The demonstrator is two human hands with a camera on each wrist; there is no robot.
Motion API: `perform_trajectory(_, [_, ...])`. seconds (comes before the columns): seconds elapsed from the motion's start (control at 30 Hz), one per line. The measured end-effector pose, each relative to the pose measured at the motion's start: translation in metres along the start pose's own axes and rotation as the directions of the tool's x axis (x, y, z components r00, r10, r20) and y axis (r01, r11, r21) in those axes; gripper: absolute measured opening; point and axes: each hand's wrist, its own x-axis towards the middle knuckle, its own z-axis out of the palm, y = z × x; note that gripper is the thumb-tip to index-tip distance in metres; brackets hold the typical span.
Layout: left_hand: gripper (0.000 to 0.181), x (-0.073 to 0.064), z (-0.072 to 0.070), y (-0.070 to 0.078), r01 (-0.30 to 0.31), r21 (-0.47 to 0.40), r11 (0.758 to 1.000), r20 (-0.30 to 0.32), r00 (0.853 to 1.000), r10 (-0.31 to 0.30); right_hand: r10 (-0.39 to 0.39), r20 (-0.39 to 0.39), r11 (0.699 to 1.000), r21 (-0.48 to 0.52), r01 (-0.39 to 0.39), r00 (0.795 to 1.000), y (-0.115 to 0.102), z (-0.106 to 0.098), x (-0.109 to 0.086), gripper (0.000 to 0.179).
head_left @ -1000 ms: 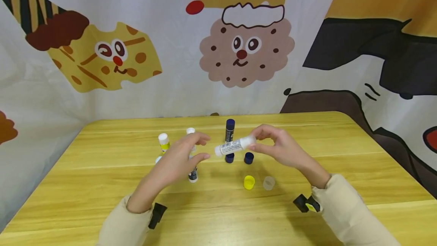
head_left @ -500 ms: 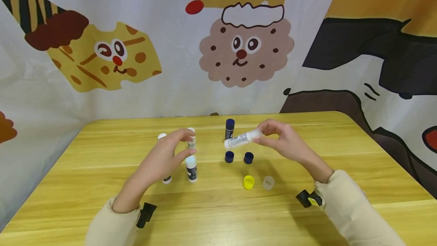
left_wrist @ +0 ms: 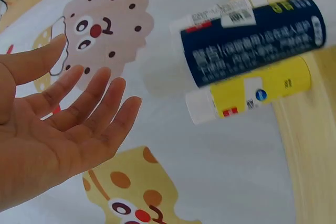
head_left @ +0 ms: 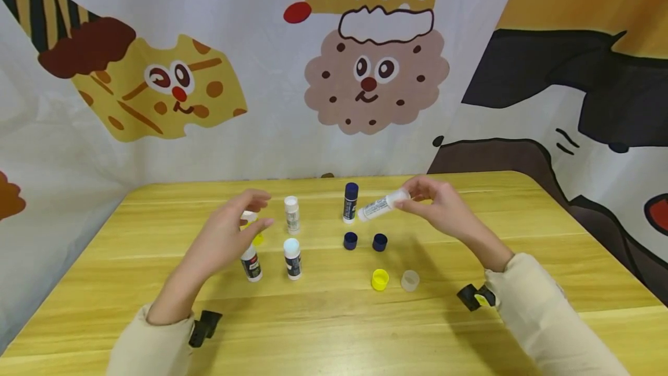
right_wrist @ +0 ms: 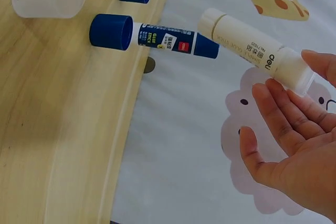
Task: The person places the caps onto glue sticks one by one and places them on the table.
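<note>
My right hand [head_left: 445, 209] pinches a white glue stick [head_left: 377, 208] by its frosted end, holding it tilted to the right of an upright navy glue stick [head_left: 351, 202]. In the right wrist view the thumb and fingertips meet at that end of the white glue stick [right_wrist: 252, 45]. My left hand [head_left: 216, 242] holds nothing; its fingers are loosely bent above the left glue sticks. It partly covers a yellow glue stick [head_left: 258, 239] and a navy-and-white glue stick [head_left: 252, 266]. The yellow glue stick [left_wrist: 257, 90] shows beside the palm in the left wrist view.
A white glue stick [head_left: 292, 216] stands behind a navy-labelled one [head_left: 293, 261] at centre left. Two navy caps [head_left: 350, 241], a yellow cap [head_left: 380, 279] and a translucent cap [head_left: 410, 281] sit on the wooden table [head_left: 334, 329]. A printed curtain [head_left: 271, 149] hangs behind.
My right hand has carried the white glue stick to the right and slightly back. My left hand has moved away to the left, uncovering the two centre-left glue sticks.
</note>
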Motion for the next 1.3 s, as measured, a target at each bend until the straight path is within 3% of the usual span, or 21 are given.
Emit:
perform_trajectory(0.47, [0.038,-0.009,-0.013,-0.022,0.099,-0.022,0.995,-0.052,0.994,-0.1,0.013,-0.021,1.0,-0.027,-0.013,1.0,0.012,0.004,0.006,0.015])
perform_trajectory(1.3, [0.035,-0.019,-0.02,-0.041,0.111,0.007,0.994,-0.063,0.992,-0.11,0.07,0.016,0.996,-0.061,-0.069,0.997,0.038,0.015,0.024,0.017])
